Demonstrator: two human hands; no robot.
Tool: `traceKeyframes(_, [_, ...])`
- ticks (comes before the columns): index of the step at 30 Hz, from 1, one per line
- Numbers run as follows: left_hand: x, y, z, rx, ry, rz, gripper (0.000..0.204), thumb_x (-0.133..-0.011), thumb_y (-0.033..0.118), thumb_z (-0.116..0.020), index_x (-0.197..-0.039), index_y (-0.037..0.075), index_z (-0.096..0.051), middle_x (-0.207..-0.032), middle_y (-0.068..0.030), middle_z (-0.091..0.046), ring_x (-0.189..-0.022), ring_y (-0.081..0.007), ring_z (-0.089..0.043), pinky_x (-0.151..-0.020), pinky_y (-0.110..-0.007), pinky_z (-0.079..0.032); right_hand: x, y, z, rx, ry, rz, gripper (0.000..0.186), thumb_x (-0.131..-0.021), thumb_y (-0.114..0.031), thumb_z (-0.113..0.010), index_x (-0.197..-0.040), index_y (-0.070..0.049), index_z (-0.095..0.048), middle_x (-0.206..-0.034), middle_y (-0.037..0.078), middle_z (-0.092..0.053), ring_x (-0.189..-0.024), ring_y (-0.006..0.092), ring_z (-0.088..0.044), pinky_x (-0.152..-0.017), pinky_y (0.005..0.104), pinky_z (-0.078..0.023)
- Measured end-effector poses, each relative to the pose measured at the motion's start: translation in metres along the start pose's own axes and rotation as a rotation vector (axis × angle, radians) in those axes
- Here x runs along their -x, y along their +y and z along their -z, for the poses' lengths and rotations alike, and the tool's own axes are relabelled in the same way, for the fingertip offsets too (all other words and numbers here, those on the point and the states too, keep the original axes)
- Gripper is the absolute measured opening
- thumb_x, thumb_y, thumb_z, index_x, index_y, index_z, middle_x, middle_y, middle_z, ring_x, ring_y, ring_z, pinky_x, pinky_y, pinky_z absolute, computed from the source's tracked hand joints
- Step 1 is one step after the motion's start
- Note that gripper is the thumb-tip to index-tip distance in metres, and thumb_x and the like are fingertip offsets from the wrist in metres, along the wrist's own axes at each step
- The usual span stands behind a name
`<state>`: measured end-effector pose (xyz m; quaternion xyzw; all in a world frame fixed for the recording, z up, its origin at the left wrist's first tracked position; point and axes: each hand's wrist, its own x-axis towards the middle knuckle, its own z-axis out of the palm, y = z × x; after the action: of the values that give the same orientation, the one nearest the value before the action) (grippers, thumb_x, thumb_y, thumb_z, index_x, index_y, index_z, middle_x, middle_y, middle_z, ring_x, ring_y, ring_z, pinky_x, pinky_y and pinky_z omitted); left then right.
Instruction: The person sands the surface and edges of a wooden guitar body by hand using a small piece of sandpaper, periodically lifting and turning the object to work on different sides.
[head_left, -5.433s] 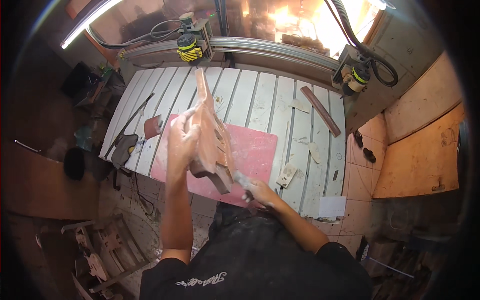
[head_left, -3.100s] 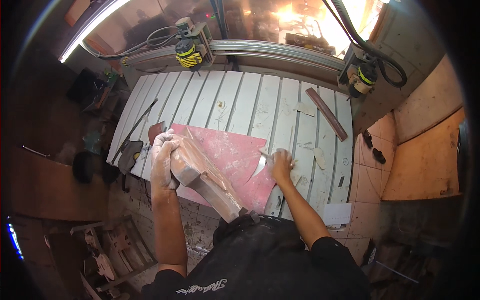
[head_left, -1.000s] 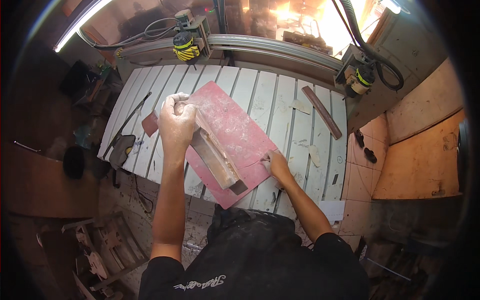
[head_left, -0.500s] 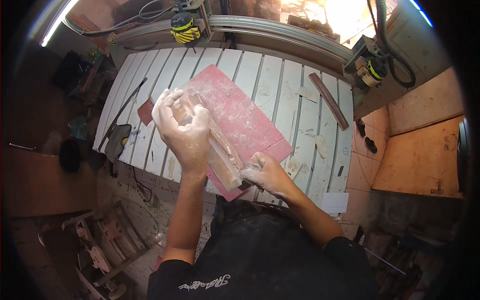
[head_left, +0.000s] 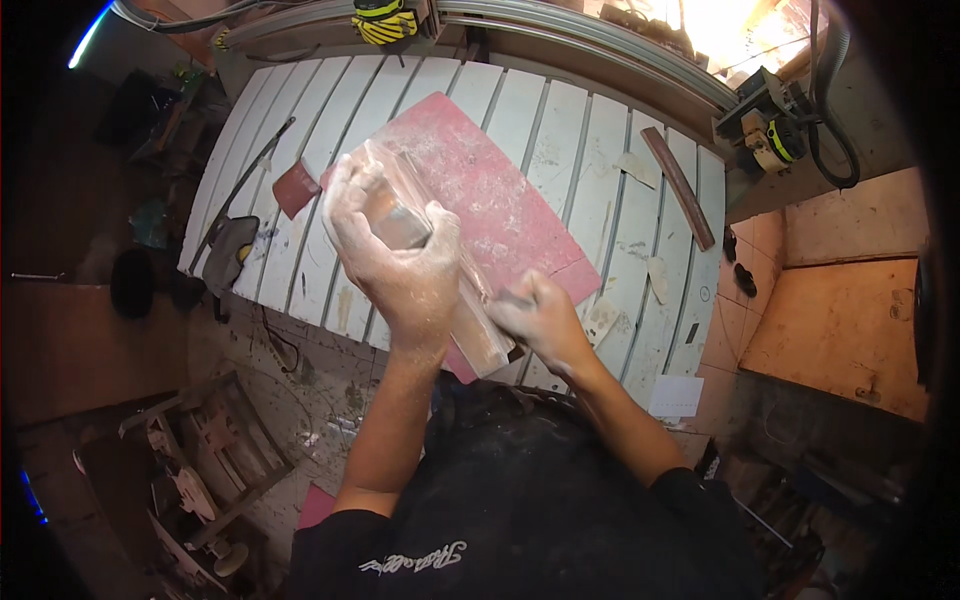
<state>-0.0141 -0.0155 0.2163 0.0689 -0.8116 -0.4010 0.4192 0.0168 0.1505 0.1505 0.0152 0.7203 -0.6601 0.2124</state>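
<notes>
My left hand (head_left: 392, 265) is wrapped round a long, dusty wooden piece (head_left: 480, 335) with grooved edges, holding it slantwise over a dusty pink board (head_left: 500, 200). Between its thumb and fingers the wood's flat face shows, with a grey patch. Against the right edge of the wood, towards the near end, my right hand (head_left: 540, 322) pinches a small greyish piece (head_left: 514, 299). Most of that piece is covered by the fingers, so its kind is unclear. Pale dust coats both hands.
The board lies on a white slatted table (head_left: 540, 130). On it are a reddish-brown square pad (head_left: 296, 189), a grey tool (head_left: 232, 250), a dark rod (head_left: 262, 155) and a brown wooden strip (head_left: 678, 188). A metal rail (head_left: 590, 45) with machine heads spans the back.
My right hand has slid away from me along the wood's edge, off its near end. My left hand keeps its hold. The whole view has shifted slightly.
</notes>
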Motion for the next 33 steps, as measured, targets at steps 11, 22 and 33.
traceKeyframes(11, [0.003,0.001,-0.001,-0.036,0.017,-0.047,0.054,-0.073,-0.004,-0.07,-0.124,0.003,-0.051,-0.138,-0.0221,-0.048,-0.134,-0.0389,-0.046,-0.114,-0.051,-0.037,0.017,0.018,0.006,-0.151,-0.076,0.062,0.026,-0.083,-0.012,-0.08,-0.083,-0.006,-0.055,-0.078,0.0,-0.06,-0.073,0.0068,-0.054,-0.064,0.0267,-0.047])
traceKeyframes(22, [0.003,0.006,-0.001,-0.056,0.026,-0.043,0.05,-0.074,-0.004,-0.069,-0.121,0.003,-0.051,-0.136,-0.0205,-0.049,-0.131,-0.0364,-0.048,-0.113,-0.05,-0.038,-0.006,0.003,-0.005,-0.053,-0.018,0.055,0.029,-0.082,-0.014,-0.08,-0.079,-0.008,-0.052,-0.074,-0.001,-0.057,-0.071,0.0065,-0.051,-0.063,0.025,-0.043])
traceKeyframes(33, [0.001,0.004,0.0,-0.054,0.016,-0.013,0.05,-0.075,-0.004,-0.068,-0.121,0.003,-0.052,-0.135,-0.0199,-0.05,-0.131,-0.0356,-0.048,-0.113,-0.05,-0.038,0.007,0.012,-0.004,-0.056,-0.015,0.068,0.029,-0.085,-0.014,-0.077,-0.08,-0.009,-0.05,-0.075,-0.003,-0.053,-0.072,0.0058,-0.05,-0.063,0.0248,-0.044])
